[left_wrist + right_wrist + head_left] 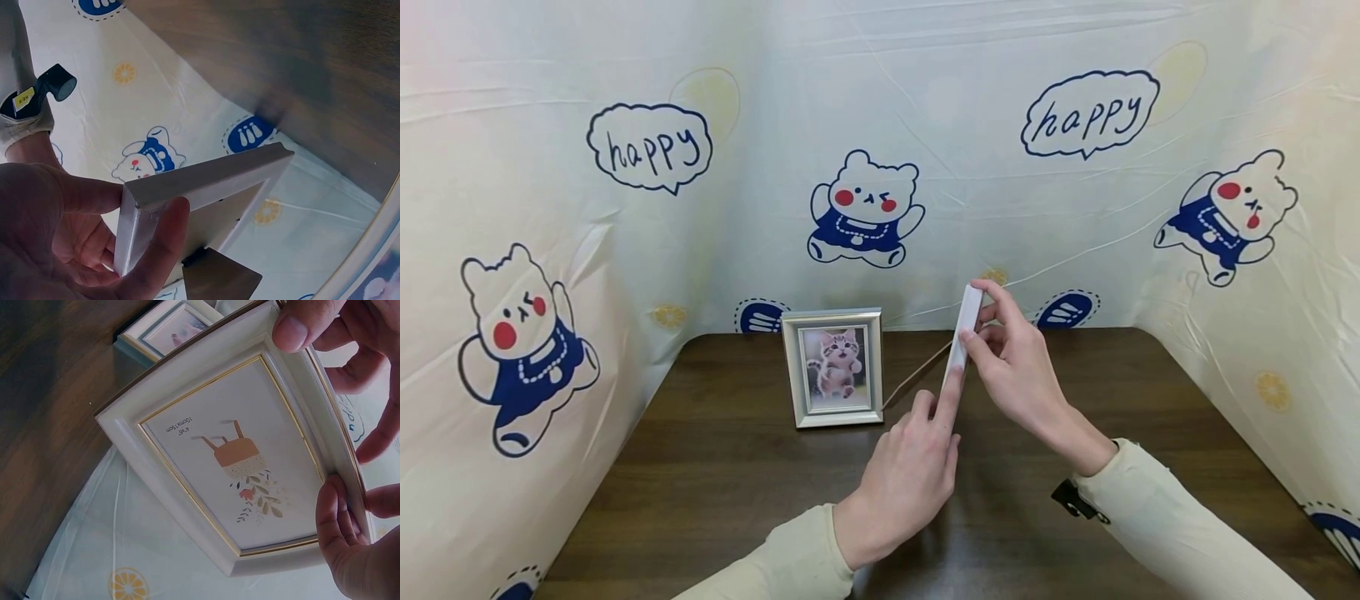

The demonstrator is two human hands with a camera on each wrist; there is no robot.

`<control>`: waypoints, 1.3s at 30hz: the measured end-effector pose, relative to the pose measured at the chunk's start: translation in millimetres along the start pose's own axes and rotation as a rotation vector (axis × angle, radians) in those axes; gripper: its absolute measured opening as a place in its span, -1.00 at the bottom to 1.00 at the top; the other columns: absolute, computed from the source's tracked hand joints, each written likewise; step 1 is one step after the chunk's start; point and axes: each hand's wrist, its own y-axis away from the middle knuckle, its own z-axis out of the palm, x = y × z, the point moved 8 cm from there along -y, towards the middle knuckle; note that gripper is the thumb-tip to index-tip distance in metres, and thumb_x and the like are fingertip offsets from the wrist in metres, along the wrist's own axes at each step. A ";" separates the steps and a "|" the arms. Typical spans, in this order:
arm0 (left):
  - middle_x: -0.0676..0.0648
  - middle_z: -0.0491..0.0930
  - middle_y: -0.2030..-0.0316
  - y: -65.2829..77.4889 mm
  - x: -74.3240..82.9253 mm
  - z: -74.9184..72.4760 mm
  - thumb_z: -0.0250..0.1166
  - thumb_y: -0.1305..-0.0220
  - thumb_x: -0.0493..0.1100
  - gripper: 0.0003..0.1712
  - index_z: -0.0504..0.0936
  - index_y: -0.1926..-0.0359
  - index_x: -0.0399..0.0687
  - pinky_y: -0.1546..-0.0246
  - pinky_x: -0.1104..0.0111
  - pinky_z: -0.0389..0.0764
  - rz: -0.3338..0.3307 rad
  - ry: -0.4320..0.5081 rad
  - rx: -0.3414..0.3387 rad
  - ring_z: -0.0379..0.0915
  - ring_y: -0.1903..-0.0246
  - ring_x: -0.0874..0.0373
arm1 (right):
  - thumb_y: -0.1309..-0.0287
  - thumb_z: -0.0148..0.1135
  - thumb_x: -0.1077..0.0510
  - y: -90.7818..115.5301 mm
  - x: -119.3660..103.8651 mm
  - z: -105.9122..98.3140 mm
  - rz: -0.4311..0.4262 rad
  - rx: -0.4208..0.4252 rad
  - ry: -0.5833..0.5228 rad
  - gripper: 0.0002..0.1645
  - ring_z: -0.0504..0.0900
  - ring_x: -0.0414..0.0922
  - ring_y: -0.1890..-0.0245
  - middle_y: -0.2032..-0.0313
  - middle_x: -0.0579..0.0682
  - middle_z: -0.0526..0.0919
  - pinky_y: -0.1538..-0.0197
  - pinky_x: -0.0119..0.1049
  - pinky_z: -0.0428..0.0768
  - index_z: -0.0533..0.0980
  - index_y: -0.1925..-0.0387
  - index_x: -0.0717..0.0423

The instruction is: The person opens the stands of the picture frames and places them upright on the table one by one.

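Note:
A white picture frame (pixel 964 329) is held up between both hands, seen nearly edge-on in the head view. My left hand (pixel 910 467) grips its near, lower part, thumb and fingers on either side of a corner in the left wrist view. My right hand (pixel 1018 358) pinches its upper edge. In the right wrist view the front of this frame (pixel 187 547) shows a gold inner border and a printed card (pixel 206 459) with a plant drawing. From its brown back a support leg (pixel 222 278) sticks out.
Left of the hands, a second, silvery-white frame (pixel 790 367) with a kitten photo (pixel 837 367) stands upright on the dark wooden table (pixel 715 500). A pale cloth (pixel 970 75) with cartoon bears hangs round the table's back and sides.

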 end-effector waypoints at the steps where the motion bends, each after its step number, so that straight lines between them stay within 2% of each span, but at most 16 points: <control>1: -0.12 0.48 0.19 -0.1 -0.1 0.2 0.49 -0.30 -0.17 0.08 0.04 -0.66 -0.08 0.61 0.33 0.59 0.000 0.000 -0.004 0.48 0.56 0.13 | -0.43 0.25 0.37 0.1 0.0 -0.1 -0.001 0.001 0.000 -0.34 0.68 -0.05 0.37 0.14 0.10 0.57 0.37 -0.32 0.56 0.35 -0.47 0.03; 14: -0.11 0.50 0.26 -1.2 -0.6 1.8 0.47 -0.31 -0.18 0.08 0.03 -0.67 -0.08 0.63 0.32 0.56 -0.003 -0.013 -0.018 0.47 0.57 0.12 | -0.44 0.24 0.36 0.3 -0.6 -0.2 -0.001 0.002 0.003 -0.34 0.72 0.04 0.34 0.14 0.09 0.56 0.37 -0.32 0.55 0.35 -0.47 -0.01; 39: -0.08 0.48 0.33 -2.3 -0.1 0.7 0.44 -0.23 -0.30 0.05 0.08 -0.63 -0.18 0.68 0.35 0.50 0.017 -0.037 0.021 0.42 0.58 0.12 | -0.40 0.26 0.38 -1.2 -2.7 3.3 -0.027 0.015 0.028 -0.33 0.68 -0.07 0.40 0.15 0.08 0.58 0.42 -0.31 0.53 0.37 -0.46 0.00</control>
